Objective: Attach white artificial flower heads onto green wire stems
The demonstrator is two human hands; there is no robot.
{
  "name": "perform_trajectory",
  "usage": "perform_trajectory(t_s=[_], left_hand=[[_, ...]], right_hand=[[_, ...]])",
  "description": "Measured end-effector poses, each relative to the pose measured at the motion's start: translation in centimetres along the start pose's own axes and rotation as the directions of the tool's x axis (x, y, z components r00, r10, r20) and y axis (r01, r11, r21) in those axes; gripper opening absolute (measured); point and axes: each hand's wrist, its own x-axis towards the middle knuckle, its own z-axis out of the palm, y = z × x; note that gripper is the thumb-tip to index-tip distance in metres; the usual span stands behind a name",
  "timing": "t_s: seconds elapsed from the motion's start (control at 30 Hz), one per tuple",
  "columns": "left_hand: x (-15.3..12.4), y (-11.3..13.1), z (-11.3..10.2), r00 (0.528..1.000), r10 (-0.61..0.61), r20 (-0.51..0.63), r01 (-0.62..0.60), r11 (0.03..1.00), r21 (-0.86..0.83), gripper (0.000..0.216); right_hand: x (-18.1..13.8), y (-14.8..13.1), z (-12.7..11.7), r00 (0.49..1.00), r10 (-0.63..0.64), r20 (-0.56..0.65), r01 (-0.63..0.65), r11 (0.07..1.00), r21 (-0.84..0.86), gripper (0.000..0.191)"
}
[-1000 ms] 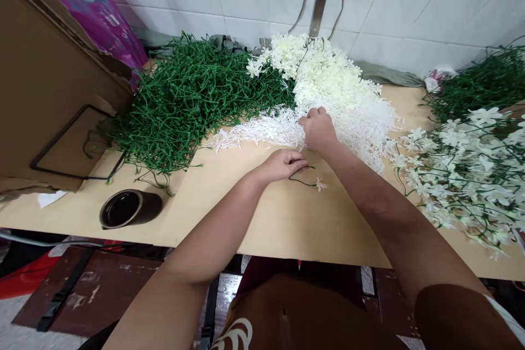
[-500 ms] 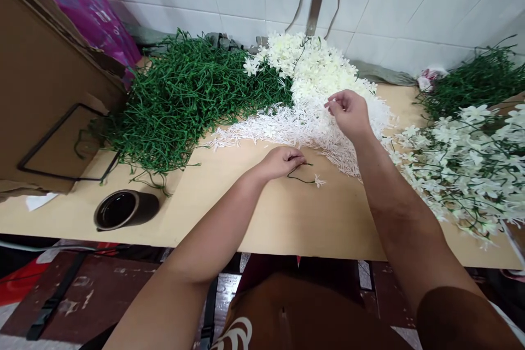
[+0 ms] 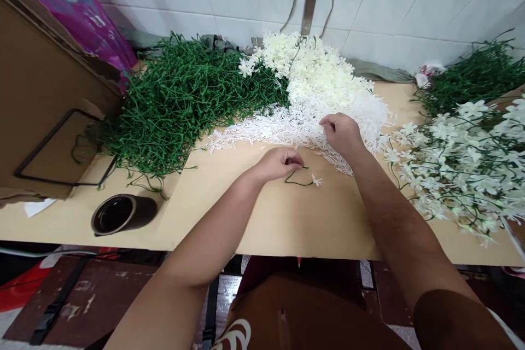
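Note:
Pinched in my left hand [image 3: 280,164] is a thin green artificial flower stem [image 3: 298,182], which curves out to the right just over the tabletop. A small tuft of white stamens [image 3: 317,180] tips one of its ends. My right hand [image 3: 343,132] is closed in a pinch, above and to the right of the left one, over the near edge of the pile of white stamens [image 3: 283,127]. Something small and pale may be at its fingertips, too small to make out. Behind that hand rises a heap of cream-white petals [image 3: 318,68].
Green stems [image 3: 192,93] lie in a large tangle at the left. Flowers with white petals [image 3: 463,158] spread at the right, with more green stems [image 3: 471,79] behind. A dark cup [image 3: 123,213] stands near the front left edge, beside a cardboard box [image 3: 45,93].
My right hand has come down and nearer from the petal heap, toward my left hand. The left hand still pinches the stem and has barely moved.

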Motion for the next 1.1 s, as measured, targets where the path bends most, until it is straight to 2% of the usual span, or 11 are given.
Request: perform_trajectory(t_s=[0.1,0.2,0.3,0.47,0.7,0.8,0.9,1.0,1.1], left_hand=[[0.0,0.0,-0.2,0.999,0.027,0.036,-0.027,1.000,0.005,0.008],[0.0,0.0,-0.2,0.999,0.042,0.025,-0.042,0.999,0.009,0.012],[0.0,-0.2,-0.2,0.999,0.044,0.002,-0.044,0.999,0.011,0.016],[0.0,-0.4,-0.1,0.997,0.021,-0.072,-0.024,0.999,-0.046,0.017],[0.3,-0.6,0.1,0.986,-0.033,-0.165,0.011,0.991,-0.133,0.016],[0.4,-0.7,0.1,0.976,-0.058,-0.212,0.014,0.980,-0.199,0.018],[0.5,-0.8,0.1,0.960,-0.068,-0.273,-0.015,0.957,-0.290,0.021],[0.6,-0.9,0.0,0.940,-0.073,-0.333,-0.061,0.925,-0.376,0.028],[0.6,-0.9,-0.1,0.922,-0.055,-0.384,-0.126,0.894,-0.431,0.036]], right_hand=[[0.2,0.7,0.6,1.000,-0.007,0.002,0.007,0.997,-0.080,0.027],[0.1,1.2,1.2,1.000,-0.020,0.005,0.021,0.992,-0.127,0.031],[0.2,1.3,1.4,1.000,-0.029,-0.002,0.029,0.990,-0.139,0.021],[0.6,0.6,0.7,1.000,-0.011,-0.020,0.008,0.993,-0.116,0.019],[0.6,0.0,0.9,0.999,0.036,0.020,-0.031,0.979,-0.203,0.017],[0.6,-0.1,0.6,0.999,0.028,-0.043,-0.032,0.994,-0.107,0.014],[0.3,-0.7,-0.1,0.997,0.060,-0.050,-0.054,0.992,0.113,0.010],[-0.4,-2.0,-0.3,0.984,0.060,0.169,-0.126,0.900,0.416,0.014],[-1.2,-3.2,0.2,0.927,-0.049,0.372,-0.202,0.771,0.603,0.029]])
